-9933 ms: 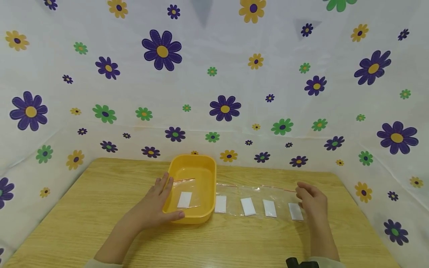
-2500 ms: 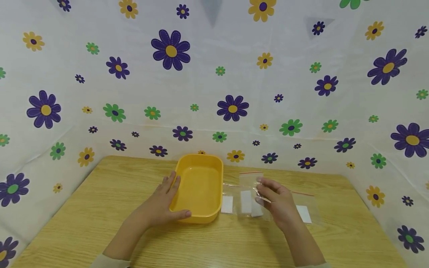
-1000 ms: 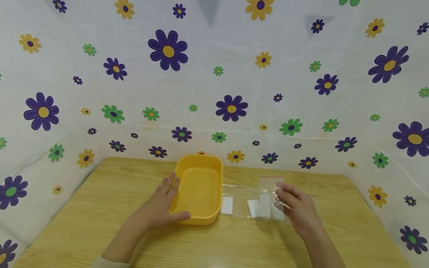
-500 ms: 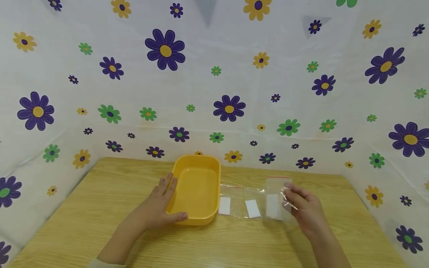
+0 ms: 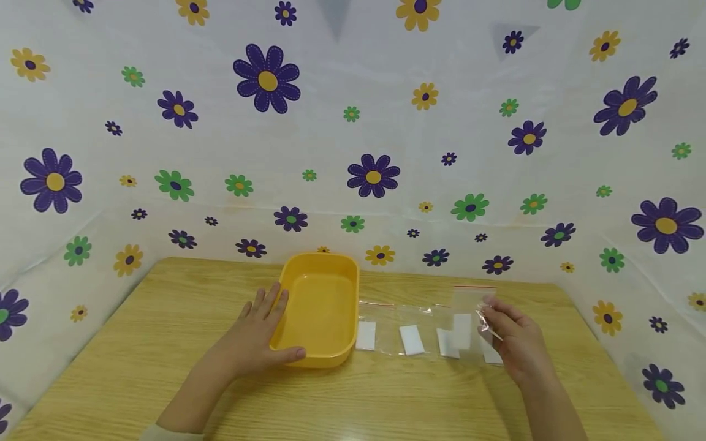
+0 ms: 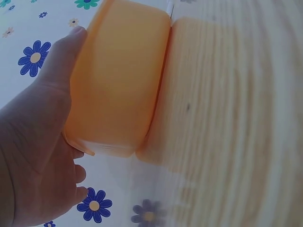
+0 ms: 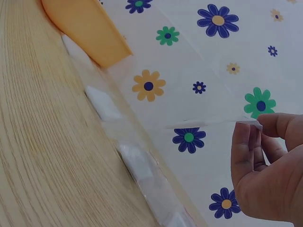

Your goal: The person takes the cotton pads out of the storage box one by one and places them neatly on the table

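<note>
My right hand [image 5: 518,343] pinches the right edge of a clear zip bag [image 5: 463,303] with a red strip along its top and a white rectangular piece [image 5: 462,331] inside. The bag is held up in front of the row of bags on the table. In that row, several similar clear bags lie side by side, each with a white piece, such as this left one [image 5: 366,335]. The held bag partly covers the right end of the row. My left hand [image 5: 250,337] rests on a yellow plastic tray [image 5: 356,306], fingers spread over its left rim and thumb at its front edge.
The wooden table [image 5: 353,404] ends at a white cloth [image 5: 331,141] printed with flowers, which rises at the back and both sides. The tray stands near the back edge, close to the leftmost bag.
A bag lay in the tray about ten seconds ago; the tray is now bare inside. Over the last seconds my right hand has moved rightward along the row with its bag. My left hand stays put.
</note>
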Demonstrator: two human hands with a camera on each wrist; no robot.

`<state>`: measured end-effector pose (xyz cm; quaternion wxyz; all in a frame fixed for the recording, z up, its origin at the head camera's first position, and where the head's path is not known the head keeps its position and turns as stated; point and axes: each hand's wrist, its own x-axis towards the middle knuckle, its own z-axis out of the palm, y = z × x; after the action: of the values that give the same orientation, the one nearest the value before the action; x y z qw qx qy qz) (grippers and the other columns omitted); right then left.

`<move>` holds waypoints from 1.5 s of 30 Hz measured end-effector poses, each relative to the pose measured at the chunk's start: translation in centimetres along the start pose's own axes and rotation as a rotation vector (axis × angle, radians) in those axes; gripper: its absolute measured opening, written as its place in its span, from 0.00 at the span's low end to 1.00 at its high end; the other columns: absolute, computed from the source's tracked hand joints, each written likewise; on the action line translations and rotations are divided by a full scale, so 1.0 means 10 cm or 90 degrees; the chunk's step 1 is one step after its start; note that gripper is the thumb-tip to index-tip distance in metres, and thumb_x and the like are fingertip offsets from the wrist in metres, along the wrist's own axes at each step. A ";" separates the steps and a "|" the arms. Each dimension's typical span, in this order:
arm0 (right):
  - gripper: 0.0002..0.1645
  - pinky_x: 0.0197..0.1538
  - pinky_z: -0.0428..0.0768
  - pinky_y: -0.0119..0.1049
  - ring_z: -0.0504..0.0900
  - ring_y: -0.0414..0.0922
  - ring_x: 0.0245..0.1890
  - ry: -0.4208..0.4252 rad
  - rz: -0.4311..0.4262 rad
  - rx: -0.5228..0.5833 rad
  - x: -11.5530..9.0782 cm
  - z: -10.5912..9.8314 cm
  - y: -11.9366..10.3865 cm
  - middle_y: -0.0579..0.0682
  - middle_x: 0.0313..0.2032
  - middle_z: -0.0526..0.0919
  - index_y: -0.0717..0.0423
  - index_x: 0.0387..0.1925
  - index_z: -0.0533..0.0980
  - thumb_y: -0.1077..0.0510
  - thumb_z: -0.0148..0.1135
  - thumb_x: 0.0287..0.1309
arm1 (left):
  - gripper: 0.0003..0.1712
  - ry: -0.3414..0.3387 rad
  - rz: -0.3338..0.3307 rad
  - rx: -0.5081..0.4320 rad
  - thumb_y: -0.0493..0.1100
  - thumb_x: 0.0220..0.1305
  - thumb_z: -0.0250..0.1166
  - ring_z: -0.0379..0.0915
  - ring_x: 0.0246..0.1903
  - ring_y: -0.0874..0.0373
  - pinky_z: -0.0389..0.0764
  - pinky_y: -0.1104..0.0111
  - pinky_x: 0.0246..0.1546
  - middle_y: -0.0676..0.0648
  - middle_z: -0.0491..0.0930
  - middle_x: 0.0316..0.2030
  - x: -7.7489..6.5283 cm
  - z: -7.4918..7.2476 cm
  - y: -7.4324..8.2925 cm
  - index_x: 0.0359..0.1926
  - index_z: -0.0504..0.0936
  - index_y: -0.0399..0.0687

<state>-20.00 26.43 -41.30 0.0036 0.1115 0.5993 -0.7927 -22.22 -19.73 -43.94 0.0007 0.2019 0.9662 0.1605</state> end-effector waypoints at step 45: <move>0.11 0.42 0.82 0.23 0.82 0.31 0.38 0.077 0.089 0.137 0.06 -0.72 -0.06 0.36 0.37 0.86 0.38 0.39 0.88 0.58 0.64 0.66 | 0.67 0.001 0.001 0.029 0.82 0.54 0.56 0.28 0.77 0.33 0.38 0.35 0.72 0.40 0.35 0.80 0.06 0.10 -0.09 0.80 0.46 0.44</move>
<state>-19.43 33.53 -42.65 0.0107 0.2005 0.5005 -0.8421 -23.04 -19.97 -45.10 -0.0048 0.2022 0.9695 0.1384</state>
